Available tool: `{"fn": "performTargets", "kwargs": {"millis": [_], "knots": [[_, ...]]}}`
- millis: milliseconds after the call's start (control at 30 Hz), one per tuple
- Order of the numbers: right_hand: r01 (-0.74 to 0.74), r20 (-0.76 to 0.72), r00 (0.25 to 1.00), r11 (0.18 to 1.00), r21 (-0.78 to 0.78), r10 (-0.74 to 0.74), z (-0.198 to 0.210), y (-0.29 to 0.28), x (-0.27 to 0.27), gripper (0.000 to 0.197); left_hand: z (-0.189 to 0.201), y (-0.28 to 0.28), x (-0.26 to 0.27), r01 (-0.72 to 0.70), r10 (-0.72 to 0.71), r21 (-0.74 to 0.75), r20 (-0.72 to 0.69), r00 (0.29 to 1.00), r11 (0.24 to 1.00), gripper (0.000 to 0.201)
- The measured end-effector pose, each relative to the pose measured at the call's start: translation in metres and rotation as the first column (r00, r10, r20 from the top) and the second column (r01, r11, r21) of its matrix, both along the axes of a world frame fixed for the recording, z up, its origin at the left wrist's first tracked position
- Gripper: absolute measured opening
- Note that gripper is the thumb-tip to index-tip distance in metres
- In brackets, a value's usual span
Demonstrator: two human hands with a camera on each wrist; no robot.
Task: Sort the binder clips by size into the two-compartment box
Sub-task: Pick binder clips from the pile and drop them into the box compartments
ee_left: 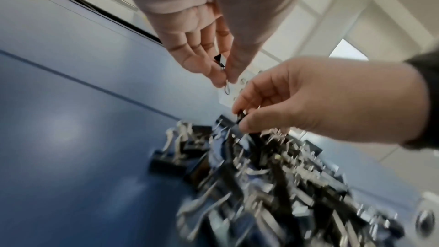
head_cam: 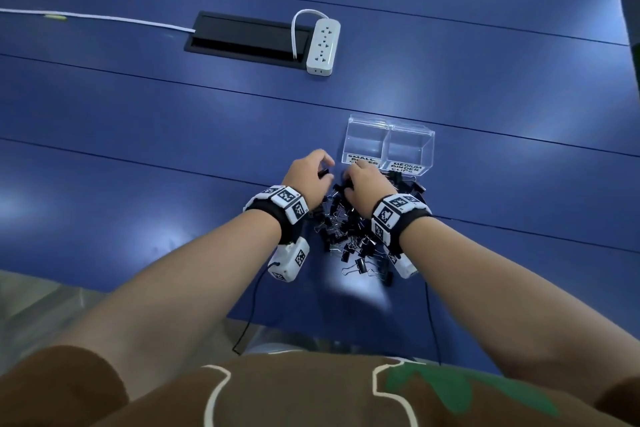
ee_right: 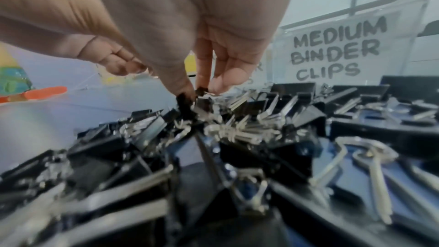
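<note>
A heap of black binder clips [head_cam: 353,232] with silver wire handles lies on the blue table just in front of the clear two-compartment box [head_cam: 388,146]. Its left cell is labelled small binder clips and its right cell medium binder clips [ee_right: 332,50]; both look bare inside. My left hand [head_cam: 323,166] is raised off the far left edge of the heap and pinches a small clip [ee_left: 221,63] between thumb and fingers. My right hand [head_cam: 349,177] reaches down into the far end of the heap, and its thumb and fingertips pinch a small black clip [ee_right: 202,89].
A white power strip [head_cam: 322,45] and a black cable hatch [head_cam: 242,38] lie far back on the table, with a white cord [head_cam: 97,17] running left. The table's front edge [head_cam: 311,326] is close to my body. Wrist-camera cables hang over that edge.
</note>
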State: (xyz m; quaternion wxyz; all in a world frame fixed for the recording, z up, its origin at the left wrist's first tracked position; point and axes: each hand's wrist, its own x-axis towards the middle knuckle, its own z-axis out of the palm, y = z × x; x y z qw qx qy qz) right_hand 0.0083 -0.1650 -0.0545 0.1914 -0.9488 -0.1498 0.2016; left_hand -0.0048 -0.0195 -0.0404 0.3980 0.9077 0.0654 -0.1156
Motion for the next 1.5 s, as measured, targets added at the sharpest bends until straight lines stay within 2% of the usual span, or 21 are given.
{"fn": "performTargets", "kwargs": {"millis": [100, 200, 267, 333, 467, 567, 633, 700, 767, 833, 900, 1133, 1200, 1333, 1500], "knots": [[0.192, 0.005, 0.981, 0.968, 0.164, -0.195, 0.013, -0.010, -0.002, 0.019, 0.016, -0.013, 0.016, -0.040, 0.044, -0.066, 0.066, 0.997, 0.997, 0.011], [0.429, -0.048, 0.895, 0.830, 0.355, -0.443, 0.030, -0.025, 0.002, 0.015, 0.028, -0.029, 0.035, -0.032, 0.039, -0.102, 0.075, 0.996, 0.994, 0.010], [0.528, -0.080, 0.834, 0.747, 0.405, -0.546, 0.039, -0.034, 0.012, 0.014, 0.032, -0.037, 0.044, 0.005, 0.000, -0.099, 0.050, 0.999, 0.995, 0.014], [0.565, -0.102, 0.809, 0.719, 0.404, -0.578, 0.046, -0.038, 0.027, 0.015, 0.035, -0.041, 0.049, 0.032, -0.029, -0.093, 0.024, 0.999, 0.995, 0.021], [0.475, -0.048, 0.873, 0.822, 0.313, -0.486, 0.052, -0.035, 0.051, 0.027, 0.032, -0.034, 0.039, 0.077, -0.075, -0.059, 0.037, 0.996, 0.995, 0.028], [0.369, 0.057, 0.916, 0.889, 0.272, -0.398, 0.055, -0.031, 0.051, 0.033, 0.019, -0.024, 0.023, 0.101, -0.102, 0.047, 0.032, 0.994, 0.994, 0.020], [0.319, 0.109, 0.930, 0.917, 0.240, -0.352, 0.054, -0.028, 0.041, 0.028, 0.007, -0.017, 0.013, 0.149, -0.147, 0.111, -0.029, 0.989, 0.983, 0.017], [0.265, 0.085, 0.956, 0.949, 0.170, -0.282, 0.049, -0.025, 0.028, 0.025, -0.006, -0.014, 0.004, 0.227, -0.210, 0.177, -0.108, 0.972, 0.958, 0.020], [0.164, 0.007, 0.986, 0.986, 0.023, -0.164, 0.039, -0.020, 0.016, 0.028, -0.017, -0.014, -0.002, 0.279, -0.247, 0.230, -0.157, 0.956, 0.932, 0.024], [0.091, -0.056, 0.994, 0.991, -0.098, -0.096, 0.025, -0.019, 0.008, 0.029, -0.022, -0.014, -0.005, 0.288, -0.247, 0.271, -0.174, 0.953, 0.918, 0.024], [0.093, -0.067, 0.992, 0.987, -0.134, -0.103, 0.014, -0.022, 0.003, 0.027, -0.024, -0.015, -0.006, 0.288, -0.247, 0.290, -0.168, 0.954, 0.913, 0.021], [0.179, -0.018, 0.984, 0.983, -0.030, -0.179, 0.008, -0.029, -0.006, 0.023, -0.026, -0.014, -0.006, 0.273, -0.252, 0.263, -0.113, 0.961, 0.925, 0.007], [0.177, -0.009, 0.984, 0.984, -0.008, -0.177, 0.008, -0.027, -0.004, 0.029, -0.028, -0.012, -0.007, 0.280, -0.257, 0.252, -0.119, 0.959, 0.926, 0.013], [0.081, -0.034, 0.996, 0.984, -0.158, -0.088, 0.003, -0.020, 0.003, 0.041, -0.032, -0.009, -0.010, 0.296, -0.268, 0.227, -0.146, 0.952, 0.928, 0.031], [0.081, -0.005, 0.996, 0.978, -0.192, -0.084, -0.001, -0.016, 0.008, 0.029, -0.035, -0.005, -0.015, 0.353, -0.334, 0.273, -0.116, 0.935, 0.895, 0.032]]}}
